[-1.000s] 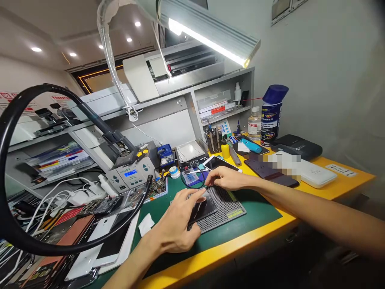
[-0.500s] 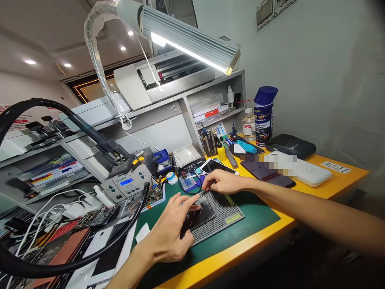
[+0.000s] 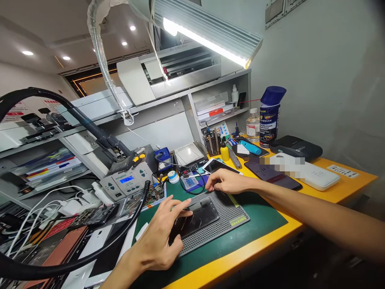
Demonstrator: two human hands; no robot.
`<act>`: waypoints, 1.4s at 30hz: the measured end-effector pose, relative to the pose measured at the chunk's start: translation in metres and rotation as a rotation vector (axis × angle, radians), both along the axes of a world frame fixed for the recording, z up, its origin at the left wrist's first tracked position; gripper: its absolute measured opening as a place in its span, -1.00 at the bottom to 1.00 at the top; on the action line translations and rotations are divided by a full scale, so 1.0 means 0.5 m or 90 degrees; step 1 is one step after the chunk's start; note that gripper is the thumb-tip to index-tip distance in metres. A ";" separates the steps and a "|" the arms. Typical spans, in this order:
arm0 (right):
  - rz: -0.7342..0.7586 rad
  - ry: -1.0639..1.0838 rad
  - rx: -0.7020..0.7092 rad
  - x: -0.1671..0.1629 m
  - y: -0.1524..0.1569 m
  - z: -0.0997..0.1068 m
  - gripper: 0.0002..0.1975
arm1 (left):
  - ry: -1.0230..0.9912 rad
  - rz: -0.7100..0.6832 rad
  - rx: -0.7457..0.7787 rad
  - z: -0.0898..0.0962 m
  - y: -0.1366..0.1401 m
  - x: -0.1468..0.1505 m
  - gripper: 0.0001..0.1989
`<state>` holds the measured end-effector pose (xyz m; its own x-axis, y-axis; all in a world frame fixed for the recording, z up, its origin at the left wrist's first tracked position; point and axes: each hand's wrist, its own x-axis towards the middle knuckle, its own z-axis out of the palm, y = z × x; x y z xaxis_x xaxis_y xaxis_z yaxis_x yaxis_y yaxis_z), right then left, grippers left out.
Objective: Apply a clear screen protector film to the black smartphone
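A black smartphone lies flat, glossy screen up, on a grey perforated mat. My left hand reaches over the phone's left end with fingers spread and thumb apart. Its fingertips are over the screen, and the palm hides part of that end. Beyond the phone, my right hand is low at the mat's far edge, its fingers curled together. Whatever may be between those fingertips is hidden. A black cable loops just left of the right hand.
A green work mat covers the yellow bench. A white phone, another dark phone and a white power bank lie beyond my right arm. At left are a soldering station and a black hose. A lamp hangs overhead.
My left hand has drawn back leftward along the phone, so more of its screen shows. The right hand remains curled at the mat's far edge. The whole view has shifted slightly.
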<state>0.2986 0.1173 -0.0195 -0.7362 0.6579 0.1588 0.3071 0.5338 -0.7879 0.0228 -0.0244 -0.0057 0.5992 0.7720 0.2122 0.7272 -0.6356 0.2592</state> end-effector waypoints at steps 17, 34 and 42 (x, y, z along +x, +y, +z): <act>-0.021 -0.008 -0.083 -0.001 0.004 0.004 -0.71 | -0.059 0.041 0.058 -0.025 -0.027 -0.084 -0.20; -0.037 -0.134 0.072 -0.092 -0.062 0.032 -0.69 | -0.101 0.068 0.107 -0.010 -0.024 -0.086 -0.66; -0.073 -0.245 0.100 -0.152 -0.062 0.033 -0.58 | -0.109 0.079 0.118 -0.017 -0.023 -0.088 -0.66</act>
